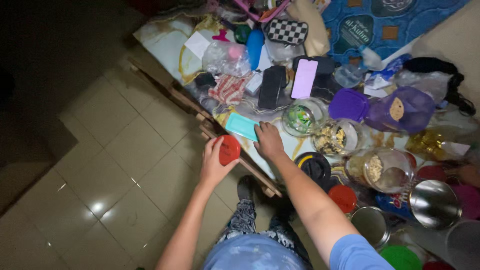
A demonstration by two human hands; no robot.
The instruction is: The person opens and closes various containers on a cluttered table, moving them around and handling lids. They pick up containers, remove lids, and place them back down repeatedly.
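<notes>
Tiled floor (pixel 115 165) fills the left of the view from the head camera, giving way to a low bench (pixel 165 37) crowded with household clutter. At its near edge the person's left hand (pixel 214 162) grips a round red lid (pixel 229 149), fingers curled around its rim, holding it upright just off the bench's wooden border. Just beside it, the right hand (pixel 268 141) lies flat on the bench, fingers spread and closed on nothing, its fingertips touching a pale teal rectangular lid (pixel 242 126). Behind that lid sit a striped red cloth (pixel 228 89), a black case (pixel 272 86) and a lilac phone-shaped slab (pixel 304 78). Farther right stand open glass jars: one with green contents (pixel 302 116), one with pale yellow pieces (pixel 334 137), and a larger one lying tilted (pixel 382 170). A purple lid (pixel 348 104) rests between the jars and a purple cap (pixel 402 108). A black lid (pixel 314 165) and another red lid (pixel 343 197) lie near the right forearm, with shiny metal tins (pixel 434 202) at the far right.
</notes>
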